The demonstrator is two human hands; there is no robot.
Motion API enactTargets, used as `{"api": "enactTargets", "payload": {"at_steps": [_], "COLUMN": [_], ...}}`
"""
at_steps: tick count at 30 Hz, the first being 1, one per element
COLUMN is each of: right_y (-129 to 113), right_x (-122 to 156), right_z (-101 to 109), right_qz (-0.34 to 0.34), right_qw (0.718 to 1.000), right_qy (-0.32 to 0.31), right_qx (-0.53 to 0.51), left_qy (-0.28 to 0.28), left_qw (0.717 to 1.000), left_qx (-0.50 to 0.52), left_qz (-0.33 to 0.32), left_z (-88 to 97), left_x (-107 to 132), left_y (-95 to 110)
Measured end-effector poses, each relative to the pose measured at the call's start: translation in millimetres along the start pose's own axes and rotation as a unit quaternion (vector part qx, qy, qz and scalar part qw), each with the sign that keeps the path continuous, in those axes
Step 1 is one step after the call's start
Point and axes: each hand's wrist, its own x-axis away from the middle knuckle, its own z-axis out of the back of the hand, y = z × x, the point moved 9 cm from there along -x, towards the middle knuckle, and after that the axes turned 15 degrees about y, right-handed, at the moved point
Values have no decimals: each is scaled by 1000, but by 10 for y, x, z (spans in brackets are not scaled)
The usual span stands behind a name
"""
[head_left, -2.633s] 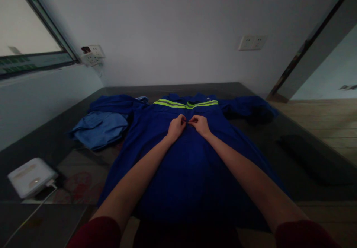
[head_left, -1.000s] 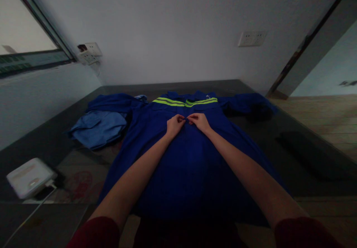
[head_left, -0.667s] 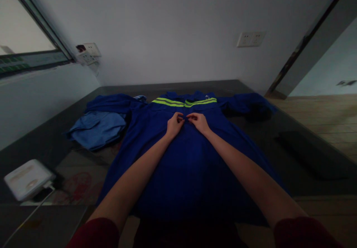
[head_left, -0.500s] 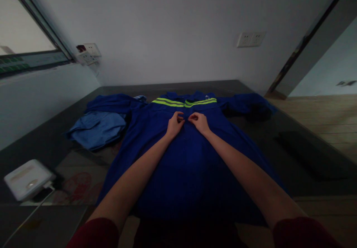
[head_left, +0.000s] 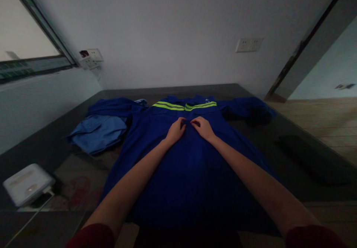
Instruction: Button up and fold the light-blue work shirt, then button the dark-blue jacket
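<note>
A dark blue work coat (head_left: pixel 192 173) with yellow-green and grey stripes across its chest lies spread on a dark table (head_left: pixel 262 140), collar toward the wall and sleeves out to the sides. At its front opening, below the stripes, my left hand (head_left: pixel 176 129) is closed with thumb and fingers curled on the cloth edge. Just across the opening, my right hand (head_left: pixel 203 127) pinches the other edge between thumb and forefinger. A narrow gap separates the hands. Any button between the fingertips is too small and dark to make out.
Folded lighter blue clothing (head_left: pixel 97 132) lies by the left sleeve. A white box-shaped device (head_left: pixel 29 184) with a cable stands at the left. On the right lies a flat black object (head_left: pixel 309 158). Wall sockets (head_left: pixel 249 44) are on the wall behind.
The view has tilted up slightly, so everything sits a little lower. Both hands stay at the coat's front opening, and the right hand's fingers have shifted slightly.
</note>
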Motion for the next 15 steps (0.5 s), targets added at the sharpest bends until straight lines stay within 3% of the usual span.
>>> {"api": "enactTargets", "payload": {"at_steps": [7,12,15], "right_y": [64,490,754], "right_x": [224,446,592], "right_z": [331,674,744], "right_qz": [66,8,-25], "right_qw": [982,948,934], "right_qy": [-56,-95,-137], "right_qx": [168,303,329], "left_qy": [-54,-62,-92], "left_qw": [983,964,957], "left_qx": [-168,-252,-275], "left_qz": [-54,-61,-21], "left_z": [244,543,634], "left_x": [234,437,524], "left_y": [105,-89,-323]}}
